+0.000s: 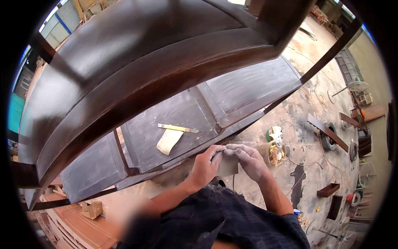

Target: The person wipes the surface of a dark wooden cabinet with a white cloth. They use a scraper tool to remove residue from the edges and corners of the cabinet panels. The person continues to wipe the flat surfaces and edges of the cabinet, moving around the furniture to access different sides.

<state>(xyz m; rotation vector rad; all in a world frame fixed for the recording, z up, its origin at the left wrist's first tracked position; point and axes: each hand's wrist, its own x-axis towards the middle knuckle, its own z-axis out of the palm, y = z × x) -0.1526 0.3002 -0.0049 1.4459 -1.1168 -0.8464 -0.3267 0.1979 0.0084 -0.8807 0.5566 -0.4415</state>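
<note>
In front of my body, my left hand (204, 167) and my right hand (252, 162) meet with pinched fingers. Between them they hold a greyish piece of sandpaper (229, 167), which hangs below the fingertips. Pale dust coats the fingers, more so on the right. Beyond my hands is a dark-stained wooden furniture frame with a panelled lower board (166, 110). A cream-coloured folded sheet (169, 142) lies on that board. Against its upper edge rests a slim yellow tool (178, 128) with a pointed end, its exact kind unclear.
A broad curved dark rail (145, 79) of the furniture arches over the panels. On the floor to the right stand a bucket (275, 152) of odds and ends, a tyre (328, 137) and wooden boxes (328, 189). Reddish boards (81, 222) and a small carton (92, 209) lie lower left.
</note>
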